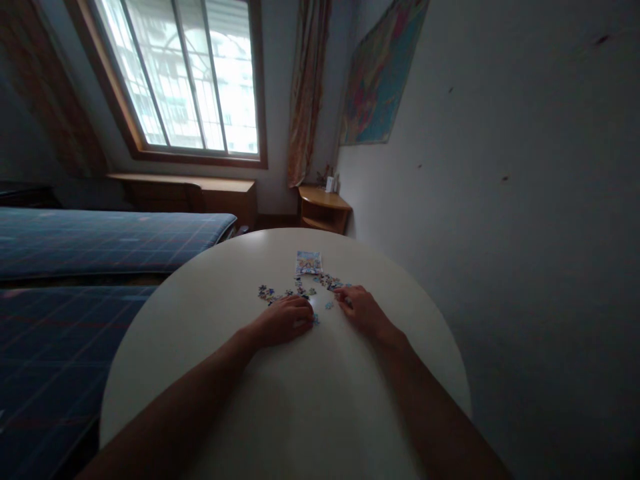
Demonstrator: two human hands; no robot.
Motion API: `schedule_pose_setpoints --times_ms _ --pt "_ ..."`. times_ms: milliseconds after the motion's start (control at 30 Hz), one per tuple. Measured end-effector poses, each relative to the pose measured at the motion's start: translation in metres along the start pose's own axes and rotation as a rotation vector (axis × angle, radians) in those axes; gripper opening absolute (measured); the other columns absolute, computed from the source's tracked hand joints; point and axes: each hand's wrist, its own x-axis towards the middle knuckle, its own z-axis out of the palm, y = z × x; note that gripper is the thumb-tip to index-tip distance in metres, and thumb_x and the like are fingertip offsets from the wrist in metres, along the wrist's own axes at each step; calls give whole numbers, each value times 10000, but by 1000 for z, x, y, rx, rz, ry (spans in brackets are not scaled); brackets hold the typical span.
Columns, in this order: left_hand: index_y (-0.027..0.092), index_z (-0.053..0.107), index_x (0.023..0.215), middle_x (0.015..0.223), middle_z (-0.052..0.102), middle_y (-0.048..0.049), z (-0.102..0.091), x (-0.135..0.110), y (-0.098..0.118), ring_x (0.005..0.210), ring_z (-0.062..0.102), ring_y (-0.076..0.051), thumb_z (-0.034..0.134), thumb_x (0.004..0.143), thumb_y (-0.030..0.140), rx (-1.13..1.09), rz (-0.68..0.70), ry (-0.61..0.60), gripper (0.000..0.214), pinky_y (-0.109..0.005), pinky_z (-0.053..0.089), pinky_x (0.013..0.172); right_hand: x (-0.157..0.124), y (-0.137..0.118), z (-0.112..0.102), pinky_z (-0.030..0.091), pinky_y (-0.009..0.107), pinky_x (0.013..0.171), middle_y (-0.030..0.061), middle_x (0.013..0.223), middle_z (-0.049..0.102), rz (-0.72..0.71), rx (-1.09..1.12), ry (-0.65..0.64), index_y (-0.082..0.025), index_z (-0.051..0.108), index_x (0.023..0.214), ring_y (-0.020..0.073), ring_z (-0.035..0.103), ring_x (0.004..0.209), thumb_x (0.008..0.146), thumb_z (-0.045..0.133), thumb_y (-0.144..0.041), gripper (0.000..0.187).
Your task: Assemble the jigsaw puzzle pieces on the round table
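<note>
A person's left hand [286,321] lies palm-down, fingers curled, on a round white surface [300,407], the right hand [364,311] touching small multicoloured jigsaw pieces [300,291] strewn left-to-right just beyond both hands. Whether either hand grips a piece cannot be told; a small printed card [309,262] lies farther off.

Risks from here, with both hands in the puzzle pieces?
1. The left hand rests among loose puzzle pieces; sliding it may scatter them across the round table.
2. The room is dim and the pieces are small, so the right hand might pinch the wrong one or two together.
</note>
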Motion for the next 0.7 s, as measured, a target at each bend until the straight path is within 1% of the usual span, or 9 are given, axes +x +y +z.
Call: schedule_pose_setpoints --times_ms 133,267,400,600,700 --pt "205 666 938 1002 673 -53 1 0 0 950 627 -184 604 914 212 -15 -6 14 67 -304 460 902 2 -5 3 417 376 991 88 1104 723 -39 -24 -32 -206 748 1060 250 576 1091 860 656 -239 222" --pt "206 670 924 995 675 -46 2 0 -1 944 626 -178 611 911 202 -34 -14 21 61 -293 462 905 4 -9 4 415 384 973 76 1057 725 -39 -33 -57 -238 774 950 252 572 1074 843 694 -286 142" --pt "208 677 924 986 680 -37 3 0 0 940 625 -178 631 897 190 -37 -45 39 57 -288 462 894 6 -9 5 409 399 964 85 1035 720 -31 -35 -76 -226 769 873 268 562 1087 820 725 -305 105" --pt "215 690 924 977 680 -38 2 1 5 952 620 -185 625 911 218 -27 -82 55 66 -288 459 886 3 -12 8 388 439 976 92 1045 710 -60 -15 -129 -206 742 887 285 559 1115 824 726 -293 109" --pt "217 701 926 978 681 -39 2 2 4 943 622 -184 624 913 229 -21 -83 49 79 -291 462 878 2 -17 6 398 416 972 86 994 717 -78 11 -137 -199 730 891 267 583 1086 822 729 -285 110"
